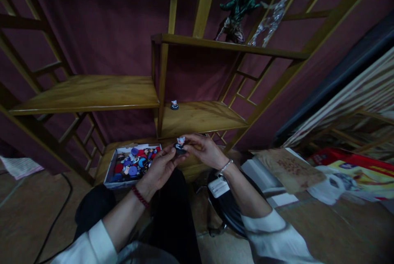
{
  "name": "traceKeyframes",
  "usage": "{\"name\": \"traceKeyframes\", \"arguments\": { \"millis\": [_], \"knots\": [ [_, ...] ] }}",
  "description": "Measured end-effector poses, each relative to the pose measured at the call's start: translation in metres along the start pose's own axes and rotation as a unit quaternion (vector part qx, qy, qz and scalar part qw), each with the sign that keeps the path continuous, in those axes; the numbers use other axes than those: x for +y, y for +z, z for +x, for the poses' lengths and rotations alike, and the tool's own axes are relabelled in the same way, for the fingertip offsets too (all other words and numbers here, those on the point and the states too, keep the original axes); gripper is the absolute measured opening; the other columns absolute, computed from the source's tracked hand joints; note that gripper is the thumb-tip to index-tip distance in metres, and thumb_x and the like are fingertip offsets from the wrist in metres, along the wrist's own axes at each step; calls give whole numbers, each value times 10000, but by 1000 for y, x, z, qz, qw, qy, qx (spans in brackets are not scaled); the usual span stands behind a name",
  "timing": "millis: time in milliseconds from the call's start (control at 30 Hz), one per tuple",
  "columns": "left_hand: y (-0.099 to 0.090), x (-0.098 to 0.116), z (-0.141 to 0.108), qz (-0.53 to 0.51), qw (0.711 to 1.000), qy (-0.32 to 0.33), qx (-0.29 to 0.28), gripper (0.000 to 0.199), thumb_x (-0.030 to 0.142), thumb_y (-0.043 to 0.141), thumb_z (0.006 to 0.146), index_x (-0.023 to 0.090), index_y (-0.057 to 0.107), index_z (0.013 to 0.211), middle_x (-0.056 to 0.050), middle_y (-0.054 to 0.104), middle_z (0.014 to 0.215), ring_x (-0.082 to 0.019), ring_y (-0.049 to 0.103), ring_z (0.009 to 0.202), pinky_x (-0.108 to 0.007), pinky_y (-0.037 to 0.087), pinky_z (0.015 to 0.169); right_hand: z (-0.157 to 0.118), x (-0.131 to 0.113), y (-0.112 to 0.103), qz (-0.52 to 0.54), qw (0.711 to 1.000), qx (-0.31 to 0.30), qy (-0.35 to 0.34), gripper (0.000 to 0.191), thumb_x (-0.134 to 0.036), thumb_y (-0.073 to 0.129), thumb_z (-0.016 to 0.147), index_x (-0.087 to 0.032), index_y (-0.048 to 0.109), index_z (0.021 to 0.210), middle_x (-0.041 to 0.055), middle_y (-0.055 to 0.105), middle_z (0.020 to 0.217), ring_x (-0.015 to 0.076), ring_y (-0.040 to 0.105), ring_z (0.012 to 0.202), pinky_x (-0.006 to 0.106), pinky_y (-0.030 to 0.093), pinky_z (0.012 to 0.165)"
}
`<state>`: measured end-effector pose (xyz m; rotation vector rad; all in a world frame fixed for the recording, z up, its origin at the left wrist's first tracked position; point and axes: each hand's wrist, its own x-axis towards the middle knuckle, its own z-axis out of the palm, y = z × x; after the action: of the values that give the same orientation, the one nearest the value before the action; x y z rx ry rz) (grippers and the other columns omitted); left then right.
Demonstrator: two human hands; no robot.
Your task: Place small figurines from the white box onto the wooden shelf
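Observation:
Between my two hands is a small figurine (180, 144) with a white, cat-eared head and a dark round base. My left hand (163, 165) grips the base from the left and below. From the right, my right hand (206, 149) pinches the same figurine with thumb and fingers. A similar figurine (174, 105) stands upright on the wooden shelf (203, 117) just beyond my hands, near its left post. Left of my left hand, an open box (123, 184) is filled with several small figurines in blue, red, purple and white.
A green figure (237, 14) and a clear glass-like figure (271, 18) stand on the upper shelf (227, 46). To the right are a black stool (237, 210) with a white card, a brown paper item (289, 169), a plastic bag (326, 188) and a red-yellow package (360, 174). A cable (58, 219) lies left.

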<state>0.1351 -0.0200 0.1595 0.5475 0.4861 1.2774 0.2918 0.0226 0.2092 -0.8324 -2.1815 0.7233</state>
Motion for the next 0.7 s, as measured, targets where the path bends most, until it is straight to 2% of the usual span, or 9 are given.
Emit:
{"name": "traceKeyframes", "arguments": {
  "millis": [300, 567, 700],
  "knots": [
    [24, 5, 16, 13, 1000, 7, -4, 164, 157, 655, 689, 132, 650, 851, -40, 662, 910, -144, 621, 817, -276, 475, 806, 8, 1, -16, 19, 999, 22, 24, 269, -392, 533, 793, -186, 623, 941, 35, 627, 885, 154, 590, 827, 269, 479, 747],
    [41, 5, 35, -17, 1000, 12, -4, 63, 111, 643, 682, 113, 636, 744, -27, 658, 819, -149, 620, 815, -306, 472, 848, 14, 21, -28, 73, 995, 48, 41, 286, -386, 567, 762, -171, 621, 942, 34, 607, 871, 151, 577, 819, 275, 475, 745],
    [49, 2, 44, -21, 1000, 13, 3, 60, 88, 623, 693, 105, 640, 749, -31, 656, 812, -136, 619, 806, -297, 468, 855, 17, 26, -36, 94, 993, 48, 52, 292, -399, 580, 746, -164, 624, 913, 28, 593, 836, 121, 565, 697, 260, 487, 654]
  ]
}}
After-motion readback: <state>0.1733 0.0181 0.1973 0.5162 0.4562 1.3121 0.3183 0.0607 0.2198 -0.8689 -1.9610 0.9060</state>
